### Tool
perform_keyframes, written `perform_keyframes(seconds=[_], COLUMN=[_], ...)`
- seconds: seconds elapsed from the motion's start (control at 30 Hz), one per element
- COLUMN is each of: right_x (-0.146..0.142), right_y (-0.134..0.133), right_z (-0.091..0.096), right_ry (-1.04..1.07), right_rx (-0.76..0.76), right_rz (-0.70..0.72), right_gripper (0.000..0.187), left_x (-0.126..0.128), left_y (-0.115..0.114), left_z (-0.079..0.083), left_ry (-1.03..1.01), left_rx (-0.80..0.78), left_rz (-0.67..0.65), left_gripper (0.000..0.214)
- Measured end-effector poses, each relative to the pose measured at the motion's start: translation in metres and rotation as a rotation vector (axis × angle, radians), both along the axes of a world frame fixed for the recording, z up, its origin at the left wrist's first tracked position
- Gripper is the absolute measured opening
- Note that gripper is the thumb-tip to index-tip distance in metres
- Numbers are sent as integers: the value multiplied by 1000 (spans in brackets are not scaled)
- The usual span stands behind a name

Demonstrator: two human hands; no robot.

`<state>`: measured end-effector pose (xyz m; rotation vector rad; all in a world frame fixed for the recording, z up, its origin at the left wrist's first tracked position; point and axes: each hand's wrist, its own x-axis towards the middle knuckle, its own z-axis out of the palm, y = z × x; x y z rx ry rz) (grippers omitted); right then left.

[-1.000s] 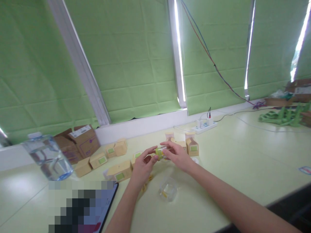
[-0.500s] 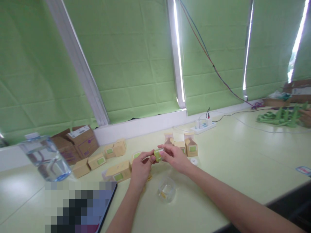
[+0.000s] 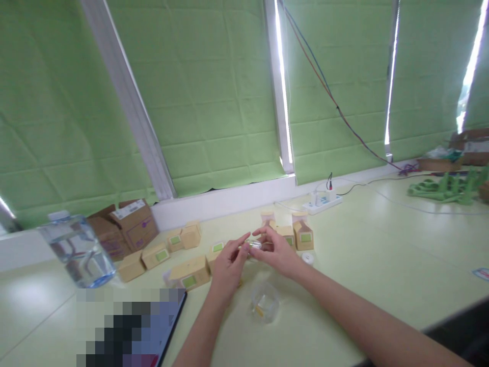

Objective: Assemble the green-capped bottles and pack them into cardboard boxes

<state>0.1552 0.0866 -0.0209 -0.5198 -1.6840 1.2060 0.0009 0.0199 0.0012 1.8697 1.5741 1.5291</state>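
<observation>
Setting: pale table [image 3: 382, 255] across the lower frame; green blinds [image 3: 214, 102] fill the upper frame.
Held item: small clear container [image 3: 254, 245], raised just above the table at frame centre.
Right hand [image 3: 280, 253]: thumb and fingertips closed on the container from the right.
Left hand [image 3: 227, 265]: thumb and forefinger tips pinched on the container's left end, other fingers loosely curled.
Below the hands: clear plastic cup [image 3: 265, 302] on the table, something small and yellow inside.
Beside the right hand: white disc [image 3: 307, 258]; upright tan boxes with green labels [image 3: 303, 235] just behind.
Beside the left hand: tan box lying flat [image 3: 190, 273]; more of them toward the left.
Left of frame: water bottle [image 3: 78, 248]; brown cartons [image 3: 128, 224] behind it.
Lower left: tablet [image 3: 130, 326], blurred.
Far edge: white power strip [image 3: 322, 202].
Upper right: green plastic parts [image 3: 445, 186].
</observation>
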Motion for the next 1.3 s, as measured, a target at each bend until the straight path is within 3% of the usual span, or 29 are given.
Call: perform_keyframes(seconds=[0.5, 0.63, 0.73, 0.9, 1.1, 1.3], right_x=[9, 10, 15, 23, 22, 23], right_y=[-7, -3, 5, 13, 10, 10], right_z=[9, 12, 16, 20, 20, 23], right_ry=[-176, -161, -119, -65, -32, -35], right_rx=[221, 215, 232, 254, 365, 361], right_rz=[-7, -94, -241, -400, -373, -357], right_gripper=[42, 44, 41, 35, 30, 28], left_x=[-1, -6, -9, -2, 10, 13], left_y=[1, 4, 9, 31, 78, 106], left_z=[4, 3, 0, -3, 3, 3], left_ry=[-110, -126, -55, 261, 369, 407], left_rx=[-36, -7, -28, -33, 34, 55], left_rz=[-4, 15, 71, 109, -17, -146], left_gripper=[46, 40, 37, 30, 39, 22])
